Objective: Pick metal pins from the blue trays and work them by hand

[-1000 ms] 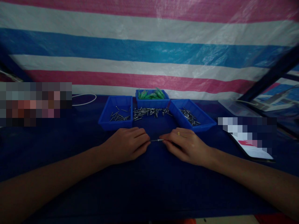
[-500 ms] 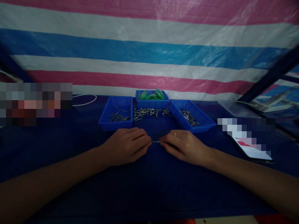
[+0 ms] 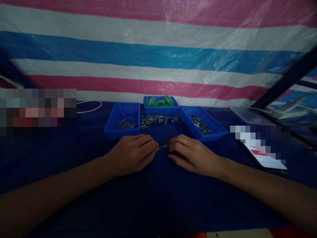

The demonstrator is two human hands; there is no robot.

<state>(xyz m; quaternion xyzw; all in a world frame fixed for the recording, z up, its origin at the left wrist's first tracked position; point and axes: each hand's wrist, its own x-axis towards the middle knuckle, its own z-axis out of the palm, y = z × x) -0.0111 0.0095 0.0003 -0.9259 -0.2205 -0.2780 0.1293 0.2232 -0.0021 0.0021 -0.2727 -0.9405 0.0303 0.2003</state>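
Metal pin (image 3: 163, 146) spans the gap between both hands over the worktop (image 3: 158, 198), its left end pinched by the left hand (image 3: 133, 152). The right hand (image 3: 194, 153) has its thumb parted from its fingers; whether these grip the pin, I cannot tell. Loose pins (image 3: 158, 119) lie farther off, between left and right blue bins (image 3: 123, 133).

Metal pin (image 3: 163, 146), ends apparently hidden; forearms (image 3: 74, 180) cropped

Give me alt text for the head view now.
The left hand holds a thin metal pin whose other end reaches the right hand. Beyond, three blue bins stand around loose metal pins on a dark blue tabletop.
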